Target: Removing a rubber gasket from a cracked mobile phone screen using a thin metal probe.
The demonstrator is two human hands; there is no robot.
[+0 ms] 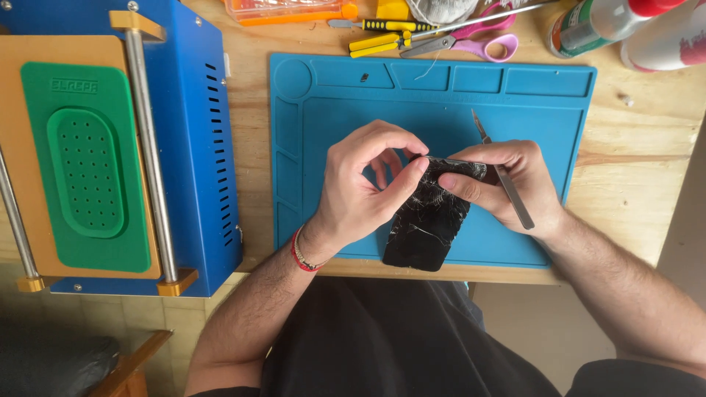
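A black phone (428, 220) with a cracked glass face is held tilted above the blue work mat (346, 110). My left hand (364, 184) pinches the phone's upper edge between thumb and forefinger. My right hand (515, 180) grips the phone's top right corner with its thumb and also holds a thin metal scalpel (504, 180), whose blade points up and away. A red bracelet circles my left wrist.
A blue machine (195, 140) with a green perforated pad (84, 169) stands at the left. Yellow-handled screwdrivers (379, 40), pink scissors (478, 40), an orange case (287, 11) and bottles (596, 22) lie along the far edge of the wooden table (632, 162).
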